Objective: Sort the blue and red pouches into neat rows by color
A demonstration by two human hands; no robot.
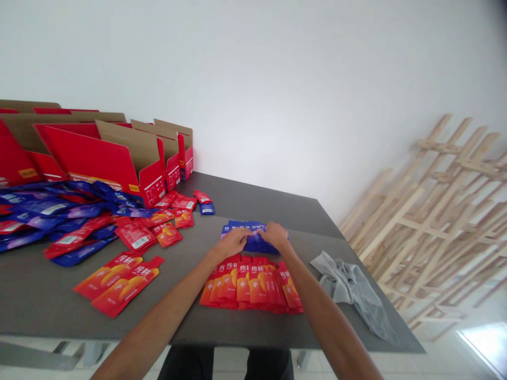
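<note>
**Foil Sachets, Red and Blue, Under Two Hands at Centre**

We list first the blue foil sachets [237, 228], a loose bunch at the centre of the frame on the grey surface [253, 330]. The left hand [233, 243] and the right hand [274, 236] lie side by side on this bunch, fingers curled down and nearly meeting, closed on its near edge; we see nothing else in either hand.

Just below the hands we record a fanned row of red sachets [251, 285], overlapping one another. At lower left are two loose red sachets [119, 285], side by side. To the left of these we note a heap of mixed sachets [59, 221], red and blue, spreading across that side of the surface. Near the far edge sits a small pile of red and blue sachets [204, 203].

To the right lies a crumpled grey cloth [352, 290]. At upper left stand open red cartons [95, 158] with brown cardboard flaps. At far right, wooden frames [428, 221] lean by the white wall [253, 79].
</note>
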